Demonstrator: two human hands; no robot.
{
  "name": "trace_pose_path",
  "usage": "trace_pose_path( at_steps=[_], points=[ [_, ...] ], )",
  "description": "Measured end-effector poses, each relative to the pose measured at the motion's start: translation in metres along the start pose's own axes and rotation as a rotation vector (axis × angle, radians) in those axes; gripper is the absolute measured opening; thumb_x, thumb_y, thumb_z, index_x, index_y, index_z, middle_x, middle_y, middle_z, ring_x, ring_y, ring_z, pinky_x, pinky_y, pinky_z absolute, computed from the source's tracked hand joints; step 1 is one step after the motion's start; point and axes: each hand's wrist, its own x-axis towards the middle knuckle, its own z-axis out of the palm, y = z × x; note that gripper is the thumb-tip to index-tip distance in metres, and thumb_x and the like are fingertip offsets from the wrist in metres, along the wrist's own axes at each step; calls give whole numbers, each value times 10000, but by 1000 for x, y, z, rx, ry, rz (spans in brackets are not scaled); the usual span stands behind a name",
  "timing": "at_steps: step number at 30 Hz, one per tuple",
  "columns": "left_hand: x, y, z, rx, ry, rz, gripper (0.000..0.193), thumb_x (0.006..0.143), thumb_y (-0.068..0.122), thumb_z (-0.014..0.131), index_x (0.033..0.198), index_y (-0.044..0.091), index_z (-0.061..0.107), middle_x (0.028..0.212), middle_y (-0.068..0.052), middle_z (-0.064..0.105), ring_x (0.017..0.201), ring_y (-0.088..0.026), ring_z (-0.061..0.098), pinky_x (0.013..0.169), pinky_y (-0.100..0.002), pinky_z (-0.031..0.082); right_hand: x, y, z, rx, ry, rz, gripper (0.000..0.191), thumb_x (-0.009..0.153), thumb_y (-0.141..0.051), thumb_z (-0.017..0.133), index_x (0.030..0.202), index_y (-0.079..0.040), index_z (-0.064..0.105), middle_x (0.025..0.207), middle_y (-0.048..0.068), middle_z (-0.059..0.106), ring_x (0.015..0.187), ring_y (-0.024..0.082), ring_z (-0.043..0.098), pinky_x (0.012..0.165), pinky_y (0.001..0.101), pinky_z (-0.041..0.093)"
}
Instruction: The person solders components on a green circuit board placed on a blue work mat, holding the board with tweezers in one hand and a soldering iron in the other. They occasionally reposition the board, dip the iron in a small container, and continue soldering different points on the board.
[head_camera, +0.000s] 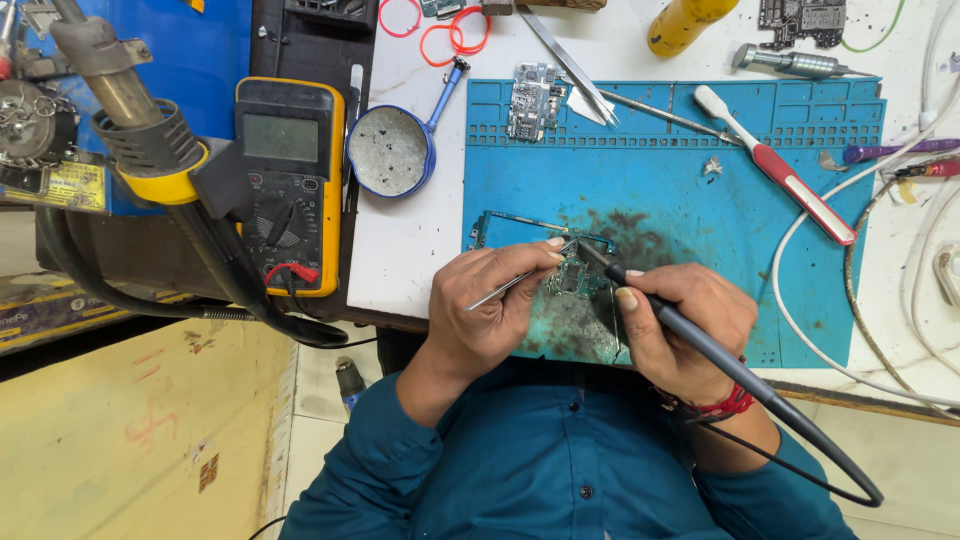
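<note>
2 hands work over the circuit board (572, 272), which lies on the blue mat (700, 210) near its front edge. Our left hand (492, 312) pinches thin tweezers (508, 285), tips at the board. Our right hand (688, 328) is closed around the soldering iron (690, 335), its tip touching the board. We see a yellow multimeter (290, 180) and a round blue tin (390, 152) further left.

Yellow multimeter (290, 185), toothbrush (775, 165), round tin (388, 152)
</note>
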Motion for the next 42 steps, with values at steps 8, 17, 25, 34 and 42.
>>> trace_pose_path(
  at_steps=[8, 17, 25, 34, 42],
  points=[
    [0, 0, 1, -7, 4, -5, 143, 951, 2, 734, 1062, 74, 680, 1095, -61, 775, 866, -215, 774, 719, -307, 567, 1, -1, 0, -4, 2, -3, 128, 927, -38, 778, 966, -11, 659, 882, 130, 718, 722, 248, 689, 611, 299, 509],
    [0, 0, 1, -2, 6, 6, 144, 955, 11, 738, 1067, 75, 674, 1082, -61, 774, 882, -223, 775, 731, -311, 576, 2, -2, -1, 11, -2, -7, 113, 908, -21, 768, 951, -12, 664, 854, 126, 715, 695, 244, 678, 596, 300, 501],
    [0, 0, 1, 10, 16, 9, 135, 961, 38, 746, 1069, 79, 677, 1070, -64, 776, 887, -230, 777, 740, -316, 584, 2, -1, 0, 12, 7, -21, 118, 914, -27, 774, 949, -8, 663, 862, 133, 716, 706, 251, 684, 605, 301, 508],
    [1, 0, 1, 6, 10, 3, 132, 959, 27, 743, 1058, 77, 671, 1067, -69, 777, 930, -234, 786, 768, -314, 599, -1, 1, 1, -9, 11, 1, 142, 917, -50, 796, 970, 0, 674, 866, 142, 711, 713, 258, 687, 605, 299, 507],
    [2, 1, 0, -6, 5, 0, 139, 951, 9, 736, 1060, 71, 676, 1075, -79, 773, 950, -248, 785, 790, -321, 608, 2, -1, 1, -18, 60, 4, 179, 959, -107, 796, 1047, -7, 677, 890, 144, 715, 752, 263, 698, 631, 302, 514]
  ],
)
